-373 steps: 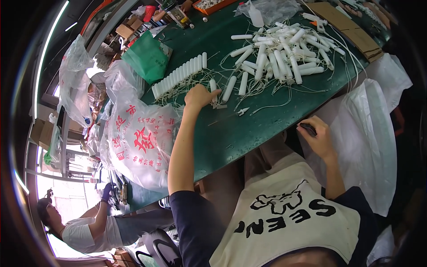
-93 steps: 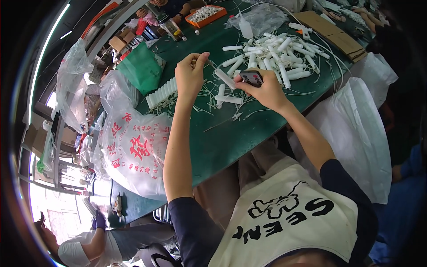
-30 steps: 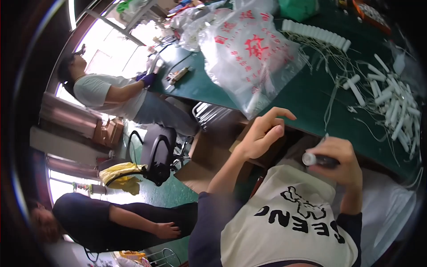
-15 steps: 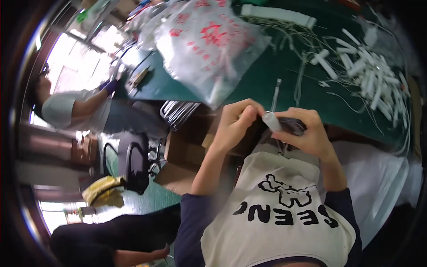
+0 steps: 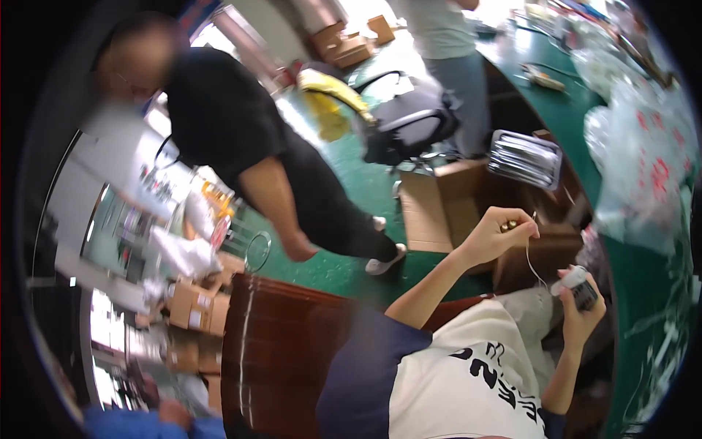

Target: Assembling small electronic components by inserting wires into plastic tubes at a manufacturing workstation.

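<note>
My left hand [image 5: 499,240] is closed, with small brass-coloured pieces [image 5: 509,226] showing between its curled fingers. Thumb and forefinger pinch one end of a thin white cord [image 5: 531,265]. The cord hangs down in a slack curve toward my right hand [image 5: 583,314]. That hand, lower and further right, grips a short white tube [image 5: 570,280] together with a dark object [image 5: 585,297] whose kind I cannot make out. Fingers partly cover both. Whether the cord passes into the tube is too blurred to tell.
A green worktable [image 5: 621,293] along the right carries a plastic bag [image 5: 647,164] with red print. An open cardboard box [image 5: 424,212] and a metal rack [image 5: 524,159] lie beyond my hands. A person in black [image 5: 227,117] stands at left, near an office chair [image 5: 409,124].
The view has swung left, bringing the standing person in black into sight. My hands have moved apart, the cord now stretching between them. Brass-coloured pieces now show in my left hand.
</note>
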The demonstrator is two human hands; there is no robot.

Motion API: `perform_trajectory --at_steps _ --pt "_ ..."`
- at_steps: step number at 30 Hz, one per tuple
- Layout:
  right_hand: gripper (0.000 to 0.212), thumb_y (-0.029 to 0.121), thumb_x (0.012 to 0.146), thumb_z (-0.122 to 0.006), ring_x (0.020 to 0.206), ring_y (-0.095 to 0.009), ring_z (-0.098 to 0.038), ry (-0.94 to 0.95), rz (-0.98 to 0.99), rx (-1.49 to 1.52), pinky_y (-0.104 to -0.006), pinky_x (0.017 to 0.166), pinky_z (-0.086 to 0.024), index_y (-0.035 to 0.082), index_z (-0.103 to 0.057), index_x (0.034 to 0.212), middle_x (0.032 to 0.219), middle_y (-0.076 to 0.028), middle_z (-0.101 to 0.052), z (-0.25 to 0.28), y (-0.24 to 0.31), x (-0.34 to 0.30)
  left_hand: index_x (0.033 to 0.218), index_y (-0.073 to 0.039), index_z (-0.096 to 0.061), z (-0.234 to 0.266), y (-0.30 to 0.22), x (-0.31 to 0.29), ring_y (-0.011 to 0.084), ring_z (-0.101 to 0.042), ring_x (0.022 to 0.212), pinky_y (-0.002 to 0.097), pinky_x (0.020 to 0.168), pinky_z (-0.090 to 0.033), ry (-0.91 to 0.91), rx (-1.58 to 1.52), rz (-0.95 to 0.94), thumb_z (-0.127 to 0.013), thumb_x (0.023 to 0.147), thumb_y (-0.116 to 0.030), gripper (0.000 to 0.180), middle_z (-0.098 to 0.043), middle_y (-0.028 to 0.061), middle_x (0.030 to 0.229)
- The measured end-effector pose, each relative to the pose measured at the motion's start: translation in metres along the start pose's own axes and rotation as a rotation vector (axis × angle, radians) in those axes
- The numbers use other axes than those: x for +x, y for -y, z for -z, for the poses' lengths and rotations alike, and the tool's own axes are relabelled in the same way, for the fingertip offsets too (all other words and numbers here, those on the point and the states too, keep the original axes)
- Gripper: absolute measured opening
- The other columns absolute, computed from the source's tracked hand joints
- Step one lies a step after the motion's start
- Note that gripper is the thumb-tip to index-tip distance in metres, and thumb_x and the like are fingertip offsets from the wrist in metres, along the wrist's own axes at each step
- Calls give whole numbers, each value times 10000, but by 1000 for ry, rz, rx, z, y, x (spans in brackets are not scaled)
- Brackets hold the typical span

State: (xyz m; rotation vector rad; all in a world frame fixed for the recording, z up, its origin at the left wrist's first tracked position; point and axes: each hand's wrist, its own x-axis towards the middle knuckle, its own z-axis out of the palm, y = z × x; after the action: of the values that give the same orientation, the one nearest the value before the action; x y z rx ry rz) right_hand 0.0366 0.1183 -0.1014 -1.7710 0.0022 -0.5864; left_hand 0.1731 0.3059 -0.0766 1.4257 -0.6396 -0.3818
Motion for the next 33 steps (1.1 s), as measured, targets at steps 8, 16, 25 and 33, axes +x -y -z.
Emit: perform_trajectory --at_steps 8,16,25,33 --pt "234 33 812 -578 697 -75 -518 39 22 179 -182 608 -407 -37 -585 1035 1026 -91 -620 -70 -22 26 986 -24 -590 67 5 -54 210 -562 505 327 494 -416 -623 735 -5 -629 803 -322 352 -550 115 579" --pt "226 -16 786 -563 714 -66 -529 146 -81 179 -175 592 -425 -36 -591 1010 956 -64 -628 -102 -47 37 1244 -52 -304 80 36 -25 63 -358 575 207 556 -338 -394 -66 -83 -305 933 -147 324 -382 -8 678" --pt "236 3 809 -573 702 -70 -535 -17 -87 94 -185 580 -431 -42 -577 1040 936 -76 -635 -82 -50 15 1148 -8 -391 47 46 5 36 -434 627 170 559 -355 -139 -174 -79 -391 914 -63 240 -512 5 727" --pt "281 14 813 -575 693 -62 -539 -53 -98 118 -176 558 -421 -31 -564 1090 957 -81 -637 -62 -61 -9 962 15 -566 17 37 1 19 -456 641 159 540 -356 11 -200 15 -463 925 -129 182 -532 -17 701"
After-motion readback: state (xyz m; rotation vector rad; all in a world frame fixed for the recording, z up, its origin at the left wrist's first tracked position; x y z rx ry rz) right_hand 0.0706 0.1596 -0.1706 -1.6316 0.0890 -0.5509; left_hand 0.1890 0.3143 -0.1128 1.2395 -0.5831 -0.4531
